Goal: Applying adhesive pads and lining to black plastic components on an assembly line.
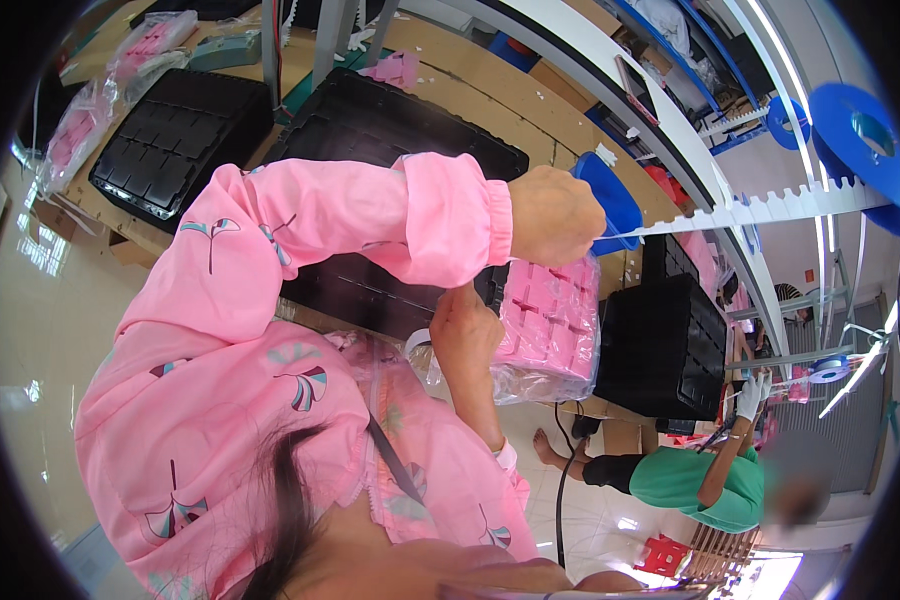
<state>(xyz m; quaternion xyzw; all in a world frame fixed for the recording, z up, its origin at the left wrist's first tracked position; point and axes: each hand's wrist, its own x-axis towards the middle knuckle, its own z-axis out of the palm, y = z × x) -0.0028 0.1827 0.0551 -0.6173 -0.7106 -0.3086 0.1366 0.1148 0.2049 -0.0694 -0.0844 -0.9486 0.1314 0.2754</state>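
My left hand (555,215), at the end of a pink sleeve, is closed in a fist at the end of a white notched strip (730,217). The strip runs taut to a blue reel (863,135) at the upper right. Below the sleeve, my right hand (467,328) is closed, its fingertips partly hidden by the cuff. It is against the edge of a black ribbed case (360,290), and what it grips does not show. A white band (417,341) curves beside its wrist. Pink moulded blocks (548,318) in clear plastic lie right of both hands.
More black cases (662,345) stand right and left on the brown bench (460,80). Behind my left hand is a blue bin (610,200). Metal posts (342,40) rise at the back. A person in green (710,480) with white gloves works at the lower right.
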